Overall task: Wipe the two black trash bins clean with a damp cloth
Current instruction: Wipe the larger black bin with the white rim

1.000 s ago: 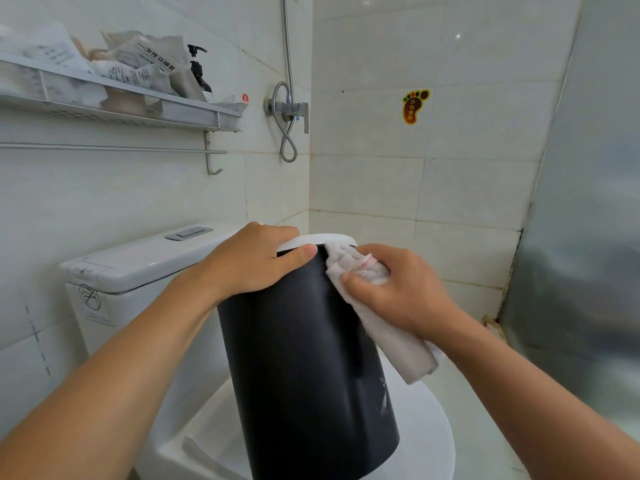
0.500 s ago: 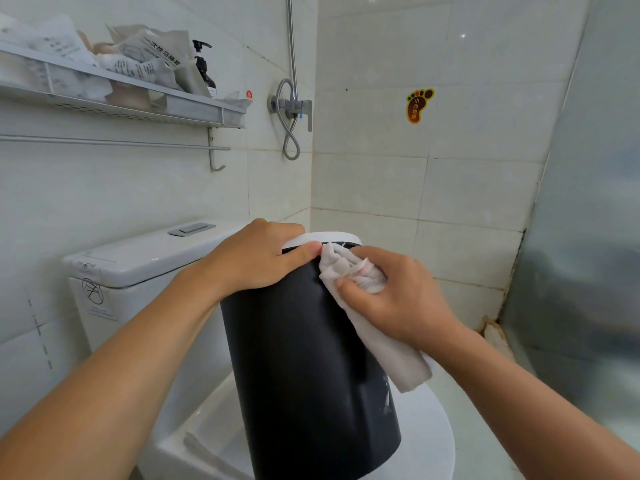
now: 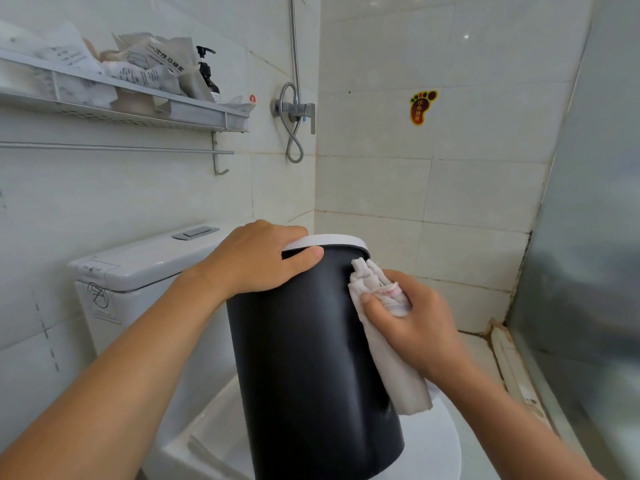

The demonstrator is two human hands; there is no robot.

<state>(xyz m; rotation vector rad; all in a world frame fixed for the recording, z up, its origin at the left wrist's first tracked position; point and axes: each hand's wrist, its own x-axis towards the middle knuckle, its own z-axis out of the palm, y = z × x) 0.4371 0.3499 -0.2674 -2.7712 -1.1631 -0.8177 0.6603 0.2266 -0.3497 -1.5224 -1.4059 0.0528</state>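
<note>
1. Bin (image 3: pixel 311 358) is sitting tilted on the closed toilet lid (image 3: pixel 436 441), black wall facing me.
2. Left hand (image 3: pixel 256 258) is clamping the white rim (image 3: pixel 332 240), thumb curled over the front.
3. Right hand (image 3: pixel 415 323) is pinching the bunched cloth (image 3: pixel 381 334), pressing it flat on the upper right side.
4. Probably best working in overlapping downward strokes while bracing that rim so nothing's slipping.
</note>
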